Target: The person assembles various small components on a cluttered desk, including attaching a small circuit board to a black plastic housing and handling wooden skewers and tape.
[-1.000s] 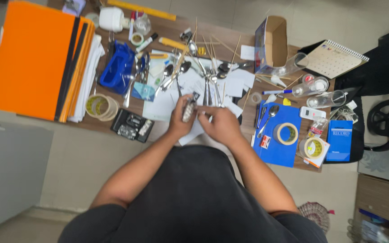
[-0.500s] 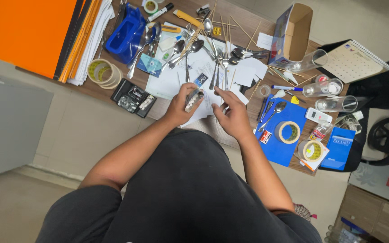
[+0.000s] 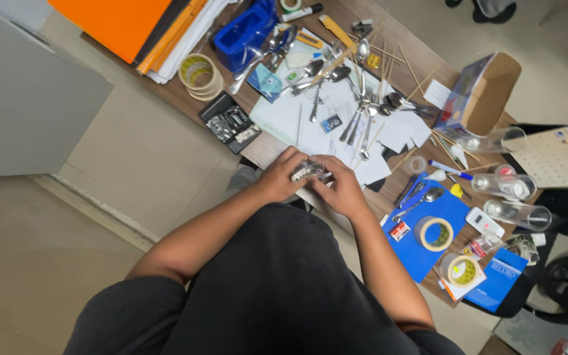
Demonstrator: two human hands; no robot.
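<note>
A small clear packet of pale pieces (image 3: 309,172) is gripped between the left hand (image 3: 283,176) and the right hand (image 3: 342,185), both closed on it at the near edge of the tabletop (image 3: 267,148). It appears unemptied; spoons (image 3: 363,112) and white papers (image 3: 310,118) lie just beyond, untouched.

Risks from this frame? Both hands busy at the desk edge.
1. The small clear packet of pale pieces sits between the left hand and right hand right at the wooden desk edge; a slip likely drops it to the floor.
2. Loose metal spoons lie just beyond; a forward reach may scatter them.
</note>
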